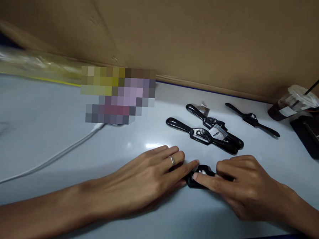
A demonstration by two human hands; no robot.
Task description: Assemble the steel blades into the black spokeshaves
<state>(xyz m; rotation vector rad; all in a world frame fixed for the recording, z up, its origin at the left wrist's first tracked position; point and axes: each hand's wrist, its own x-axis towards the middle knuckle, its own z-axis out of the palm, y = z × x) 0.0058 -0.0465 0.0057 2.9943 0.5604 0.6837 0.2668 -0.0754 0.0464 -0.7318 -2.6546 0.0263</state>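
A black spokeshave (196,184) lies on the light table under both hands; its two handles are mostly hidden. My left hand (156,173), with a ring on one finger, is closed over its left end, the index finger reaching to the middle body. Around the right end curls my right hand (244,184), one finger pressing the centre near a small shiny metal part (202,172). Just beyond the hands are two more black spokeshave bodies, one nearer (179,124) and one behind it (196,110). A small clear packet (218,132) rests across them.
Another spokeshave (250,120) with a fitting at its middle lies farther right. A lidded plastic cup (285,104) with a dark drink and straw stands by a black object (308,136). At left, a white cable (67,152) runs to a blurred-out item. Cardboard (206,40) rises behind the table.
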